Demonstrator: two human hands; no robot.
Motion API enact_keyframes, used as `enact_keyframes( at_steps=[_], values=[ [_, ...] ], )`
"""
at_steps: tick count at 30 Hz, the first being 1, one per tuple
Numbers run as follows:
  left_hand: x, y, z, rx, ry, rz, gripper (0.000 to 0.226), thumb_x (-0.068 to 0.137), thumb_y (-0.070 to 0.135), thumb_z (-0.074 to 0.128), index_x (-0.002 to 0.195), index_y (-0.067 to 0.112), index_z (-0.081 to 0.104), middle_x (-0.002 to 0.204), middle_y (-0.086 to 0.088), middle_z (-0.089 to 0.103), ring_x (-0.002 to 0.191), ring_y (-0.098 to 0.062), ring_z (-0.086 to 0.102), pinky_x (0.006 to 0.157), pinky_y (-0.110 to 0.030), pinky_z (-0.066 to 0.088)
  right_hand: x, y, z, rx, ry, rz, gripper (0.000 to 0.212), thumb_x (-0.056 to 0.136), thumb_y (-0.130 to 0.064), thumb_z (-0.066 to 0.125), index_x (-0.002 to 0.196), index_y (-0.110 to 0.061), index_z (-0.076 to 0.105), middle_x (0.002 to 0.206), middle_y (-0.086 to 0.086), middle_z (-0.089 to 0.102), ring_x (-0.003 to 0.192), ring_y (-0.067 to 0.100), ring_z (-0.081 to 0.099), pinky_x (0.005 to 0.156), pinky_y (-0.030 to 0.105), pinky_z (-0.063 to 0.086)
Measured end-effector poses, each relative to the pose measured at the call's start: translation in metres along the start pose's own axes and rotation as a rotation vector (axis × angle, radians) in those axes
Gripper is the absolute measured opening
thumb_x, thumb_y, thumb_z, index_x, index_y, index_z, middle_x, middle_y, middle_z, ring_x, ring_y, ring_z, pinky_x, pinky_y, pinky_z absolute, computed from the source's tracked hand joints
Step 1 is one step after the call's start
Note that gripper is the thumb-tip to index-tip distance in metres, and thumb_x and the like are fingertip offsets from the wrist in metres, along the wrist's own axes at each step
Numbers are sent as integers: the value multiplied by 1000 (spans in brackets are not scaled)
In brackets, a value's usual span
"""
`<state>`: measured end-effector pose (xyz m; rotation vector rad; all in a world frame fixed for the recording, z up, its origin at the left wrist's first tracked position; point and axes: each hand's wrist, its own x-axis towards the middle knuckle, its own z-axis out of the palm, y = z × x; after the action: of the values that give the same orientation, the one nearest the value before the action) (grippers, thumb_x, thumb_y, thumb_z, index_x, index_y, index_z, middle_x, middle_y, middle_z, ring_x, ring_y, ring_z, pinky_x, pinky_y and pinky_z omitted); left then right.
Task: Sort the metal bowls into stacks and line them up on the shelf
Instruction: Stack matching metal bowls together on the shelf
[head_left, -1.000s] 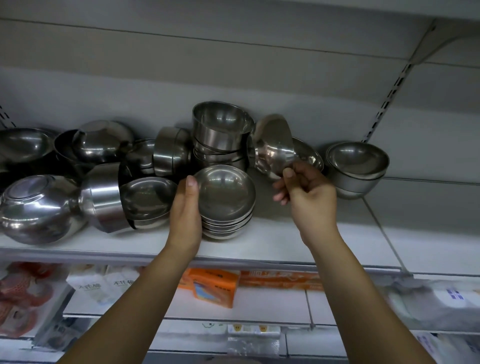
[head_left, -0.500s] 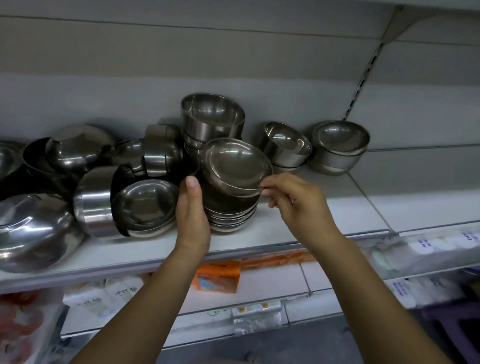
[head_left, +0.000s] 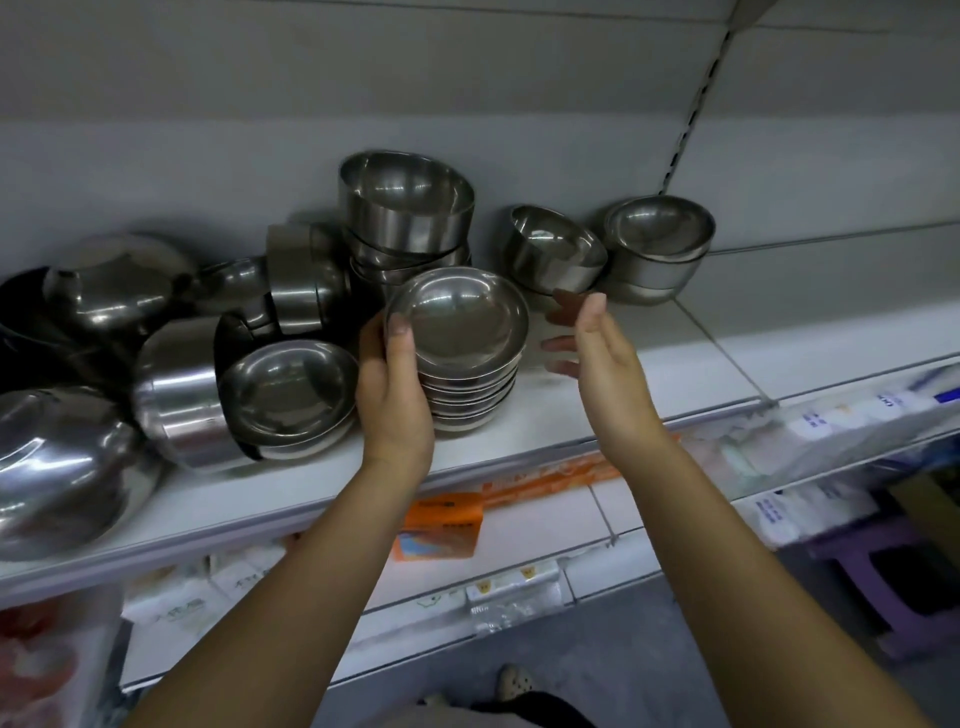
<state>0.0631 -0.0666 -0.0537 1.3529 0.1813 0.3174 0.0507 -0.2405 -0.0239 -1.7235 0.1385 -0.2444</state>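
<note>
A stack of several shallow metal bowls stands near the front of the white shelf. My left hand grips the stack's left side, thumb on the top rim. My right hand is open, held just right of the stack and apart from it. Behind the stack rises a tilted pile of deeper bowls. Further right a single tilted bowl leans beside a short stack at the back wall.
A jumble of bowls fills the shelf's left: a sideways stack with a bowl facing me, large bowls, an upturned bowl. Bare shelf lies right of the short stack. Below hang packaged goods and an orange box.
My right hand set the shallow bowl onto the top of the stack, let go and opened, drawing back to the right. My left hand stayed on the stack.
</note>
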Motion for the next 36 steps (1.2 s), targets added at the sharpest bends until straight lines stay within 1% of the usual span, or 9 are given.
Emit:
enact_keyframes(
  at_steps=[2, 4, 7, 11, 20, 24, 27, 33, 36],
  values=[
    [0, 0, 1, -8, -5, -16, 25, 105, 44, 43, 120, 34, 61, 107, 21, 70, 95, 14, 64, 79, -6, 45, 6, 6, 12, 86, -97, 158, 77, 90, -78, 38, 145, -26, 52, 141, -3, 60, 122, 12, 61, 108, 41, 49],
    [-1, 1, 4, -16, -17, -40, 21, 109, 36, 39, 107, 37, 60, 94, 27, 69, 84, 22, 62, 71, 0, 43, 10, 11, 26, 166, -149, 247, 76, 86, -79, 42, 142, -28, 55, 139, -3, 62, 124, 14, 59, 113, 44, 44],
    [0, 1, 5, 37, -49, -61, 24, 109, 38, 36, 101, 39, 58, 82, 37, 69, 81, 25, 60, 70, 1, 42, 14, 13, 41, 303, -116, 347, 58, 86, -79, 47, 110, -31, 71, 123, -7, 71, 120, 13, 61, 115, 42, 41],
    [5, 2, 4, 99, -81, -125, 37, 105, 58, 32, 96, 41, 63, 84, 28, 70, 83, 16, 61, 76, -12, 42, 23, 8, 48, 315, -78, 386, 84, 75, -86, 45, 130, -26, 65, 127, 1, 71, 120, 19, 64, 111, 44, 45],
    [-2, 10, 12, 172, -130, -178, 65, 100, 67, 23, 138, 26, 56, 113, 17, 60, 100, 2, 55, 85, -14, 37, 29, 5, 43, 270, -53, 379, 98, 74, -92, 34, 141, -24, 56, 132, 3, 68, 123, 21, 62, 111, 44, 44],
    [-7, 10, 17, 265, -148, -132, 55, 105, 57, 22, 133, 22, 54, 101, 26, 58, 98, 9, 54, 83, -1, 36, 34, 7, 36, 215, -46, 368, 95, 82, -90, 25, 141, -23, 57, 134, 6, 66, 125, 23, 59, 112, 44, 44],
    [-11, 9, 17, 279, -154, -93, 63, 104, 56, 26, 145, 15, 50, 134, 12, 60, 131, -7, 51, 103, -14, 32, 33, 5, 32, 174, -76, 343, 91, 83, -90, 23, 136, -25, 61, 132, 5, 67, 124, 22, 60, 112, 44, 44],
    [-36, 6, 5, 436, 123, 73, 32, 104, 48, 46, 101, 23, 66, 93, 12, 68, 86, 10, 61, 72, -4, 42, 37, 9, 30, 273, -137, 283, 70, 90, -80, 34, 116, -29, 73, 115, -8, 75, 114, 11, 65, 108, 36, 45],
    [-53, 3, -13, 576, 349, 259, 14, 97, 31, 68, 104, 20, 71, 97, 9, 69, 91, 1, 62, 81, -12, 48, 36, 12, 32, 289, -150, 223, 59, 90, -76, 43, 110, -30, 75, 111, -11, 76, 111, 8, 66, 105, 36, 48]
  ],
)
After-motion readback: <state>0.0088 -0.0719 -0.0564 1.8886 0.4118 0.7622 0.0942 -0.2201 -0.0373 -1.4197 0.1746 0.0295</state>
